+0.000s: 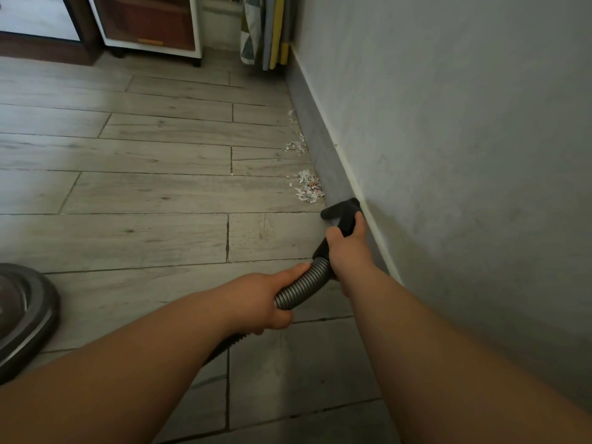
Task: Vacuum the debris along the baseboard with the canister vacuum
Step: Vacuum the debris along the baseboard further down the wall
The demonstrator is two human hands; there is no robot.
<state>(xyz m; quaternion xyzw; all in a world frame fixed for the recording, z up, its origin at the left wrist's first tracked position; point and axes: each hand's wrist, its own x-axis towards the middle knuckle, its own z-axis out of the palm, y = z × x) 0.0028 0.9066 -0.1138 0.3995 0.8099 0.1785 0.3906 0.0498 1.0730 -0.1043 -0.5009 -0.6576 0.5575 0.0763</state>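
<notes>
Wood-look floor (160, 193) w/ pale debris (308, 186) by baseboard (323, 149), canister vacuum (22, 315) at left.

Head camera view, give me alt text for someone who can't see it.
The right hand grips a black vacuum nozzle at the foot of a grey baseboard, just short of a pile of paper scraps, while the left hand holds the ribbed hose behind it. The canister vacuum sits at the left edge.

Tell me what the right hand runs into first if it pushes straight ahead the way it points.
Its black nozzle leads along the baseboard, so the right hand would likely first meet the nearest pile of paper scraps, lying just ahead.
</notes>
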